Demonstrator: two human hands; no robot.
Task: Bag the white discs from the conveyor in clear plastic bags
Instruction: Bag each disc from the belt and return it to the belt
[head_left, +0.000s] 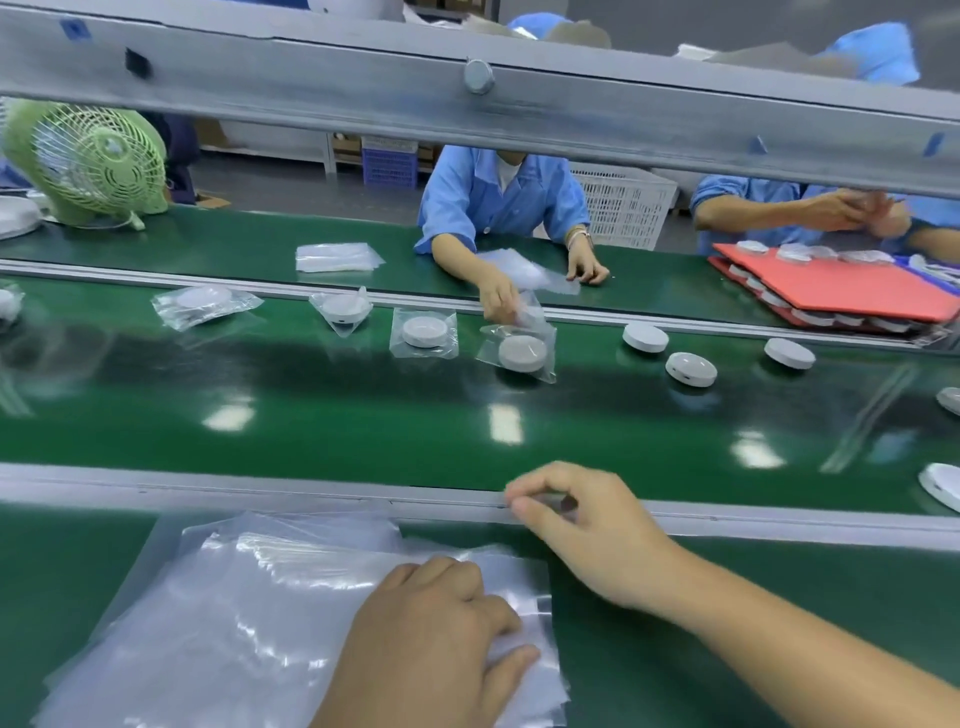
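Nearest, the left hand (431, 623) rests flat-fingered on the stack of clear bags (234, 623) lying on the bench (727, 623), probably to steady it while one bag is peeled off. Just beyond, the right hand (571, 525) hovers at the rail (260, 493), thumb and forefinger narrowly pinched; I cannot tell whether film is between them. On the conveyor (363, 415) loose white discs (691, 369) lie to the right, well apart from both hands. Bagged discs (423, 332) lie to the left, near another person (498, 197).
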